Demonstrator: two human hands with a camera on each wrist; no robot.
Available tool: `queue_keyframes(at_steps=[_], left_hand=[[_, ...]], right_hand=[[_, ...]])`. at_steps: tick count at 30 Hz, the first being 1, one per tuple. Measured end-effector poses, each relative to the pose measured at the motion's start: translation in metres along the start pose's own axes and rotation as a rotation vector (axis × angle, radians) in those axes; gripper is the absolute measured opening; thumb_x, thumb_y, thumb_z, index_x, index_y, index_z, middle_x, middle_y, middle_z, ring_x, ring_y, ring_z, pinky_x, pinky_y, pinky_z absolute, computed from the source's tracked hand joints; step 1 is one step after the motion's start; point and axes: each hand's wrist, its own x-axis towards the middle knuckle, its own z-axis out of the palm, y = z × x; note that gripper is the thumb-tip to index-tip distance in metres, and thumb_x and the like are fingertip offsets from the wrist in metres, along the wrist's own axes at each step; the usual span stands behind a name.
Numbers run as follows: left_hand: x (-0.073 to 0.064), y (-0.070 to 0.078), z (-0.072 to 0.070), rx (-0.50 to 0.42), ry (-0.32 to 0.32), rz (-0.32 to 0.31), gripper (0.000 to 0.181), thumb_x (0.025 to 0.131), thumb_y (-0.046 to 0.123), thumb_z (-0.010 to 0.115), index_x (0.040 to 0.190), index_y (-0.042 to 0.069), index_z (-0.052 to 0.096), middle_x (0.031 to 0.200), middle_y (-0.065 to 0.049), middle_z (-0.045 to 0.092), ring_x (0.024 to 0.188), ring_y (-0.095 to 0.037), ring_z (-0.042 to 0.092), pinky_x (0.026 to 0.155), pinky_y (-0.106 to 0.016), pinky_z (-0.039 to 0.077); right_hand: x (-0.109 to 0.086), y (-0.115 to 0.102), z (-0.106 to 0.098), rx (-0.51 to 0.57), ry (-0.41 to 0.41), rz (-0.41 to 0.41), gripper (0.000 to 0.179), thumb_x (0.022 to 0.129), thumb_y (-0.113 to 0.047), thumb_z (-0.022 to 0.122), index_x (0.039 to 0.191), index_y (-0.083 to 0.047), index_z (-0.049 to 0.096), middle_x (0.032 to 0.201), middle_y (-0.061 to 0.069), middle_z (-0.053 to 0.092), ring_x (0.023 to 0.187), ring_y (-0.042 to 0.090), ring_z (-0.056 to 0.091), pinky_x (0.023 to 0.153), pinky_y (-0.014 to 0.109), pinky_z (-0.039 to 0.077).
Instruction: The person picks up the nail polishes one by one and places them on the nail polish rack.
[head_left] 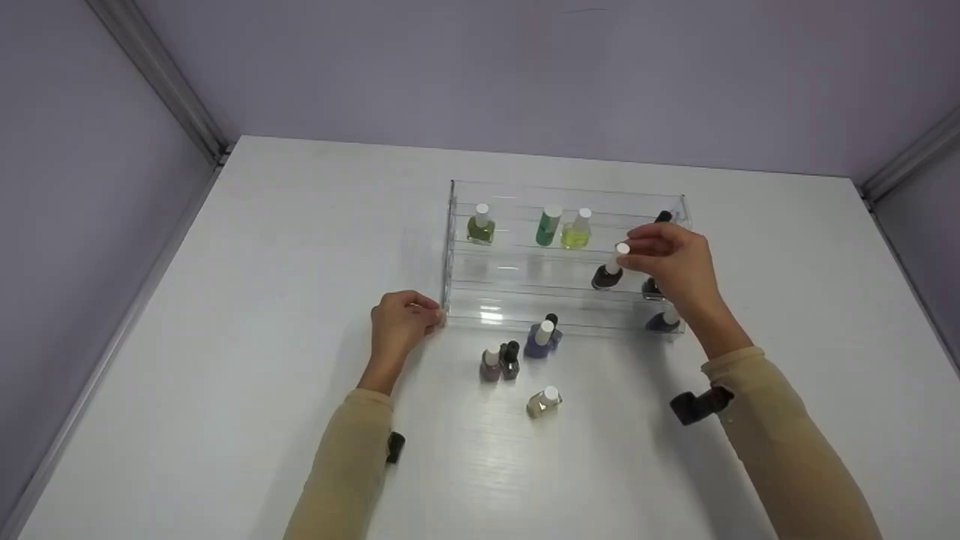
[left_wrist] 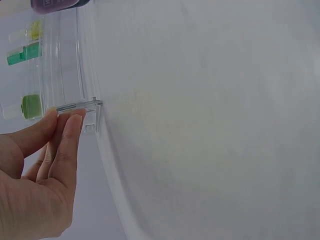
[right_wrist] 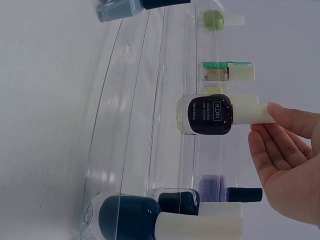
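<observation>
My right hand [head_left: 675,266] pinches the white cap of a dark nail polish bottle [right_wrist: 210,115] between thumb and fingers, over the middle tier of a clear tiered rack [head_left: 540,307]. Whether the bottle's base touches the tier I cannot tell. With thumb and fingertips my left hand [left_wrist: 45,170] grips the rack's left side panel at its front corner. On the back tier stand an olive green bottle [head_left: 481,229], a teal green bottle [head_left: 548,226] and a yellow bottle [head_left: 575,235]. A dark blue bottle [right_wrist: 130,217] sits at the right end of the front tier.
Before the rack, on the white table [head_left: 247,315], several bottles stand: a purple one [head_left: 537,345], a mauve one [head_left: 490,366], a dark-capped one [head_left: 511,364] and a clear beige one [head_left: 538,405]. A lilac wall [head_left: 525,82] rises behind the table.
</observation>
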Motion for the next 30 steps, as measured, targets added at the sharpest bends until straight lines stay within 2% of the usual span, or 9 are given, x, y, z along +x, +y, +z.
queue_keyframes(at_steps=[8,17,25,30], left_hand=[[0.0,0.001,0.001,0.009,0.009,-0.002,0.003,0.076,0.001,0.066,0.078,0.0,0.068,0.074,-0.011,0.068,0.065,-0.018,0.065,0.057,-0.023,0.05],[0.0,0.001,0.0,0.019,0.006,0.001,0.004,0.077,0.002,0.066,0.079,0.0,0.068,0.073,-0.011,0.068,0.065,-0.019,0.065,0.056,-0.023,0.05],[-0.001,0.002,0.0,0.011,-0.002,0.013,0.004,0.077,0.001,0.065,0.079,-0.001,0.068,0.074,-0.012,0.068,0.066,-0.02,0.065,0.056,-0.023,0.05],[-0.001,0.0,0.0,-0.012,-0.008,0.027,0.004,0.077,-0.001,0.066,0.08,-0.002,0.067,0.074,-0.012,0.068,0.067,-0.022,0.066,0.057,-0.024,0.05]], right_hand=[[-0.001,0.004,0.002,-0.008,0.002,-0.004,0.033,0.076,-0.01,0.074,0.105,0.0,0.06,0.092,0.004,0.067,0.083,0.011,0.063,0.073,0.021,0.05],[-0.002,0.008,0.006,-0.017,0.007,0.023,0.037,0.076,-0.008,0.073,0.108,0.003,0.058,0.098,0.014,0.066,0.082,0.008,0.063,0.072,0.019,0.05],[-0.003,0.011,0.006,0.001,0.014,0.013,0.034,0.076,-0.007,0.074,0.105,0.002,0.06,0.092,0.006,0.068,0.081,0.009,0.063,0.069,0.02,0.051],[-0.003,0.012,0.006,-0.021,0.003,0.016,0.035,0.076,-0.01,0.074,0.106,0.001,0.06,0.093,0.007,0.067,0.082,0.008,0.063,0.068,0.021,0.05]])
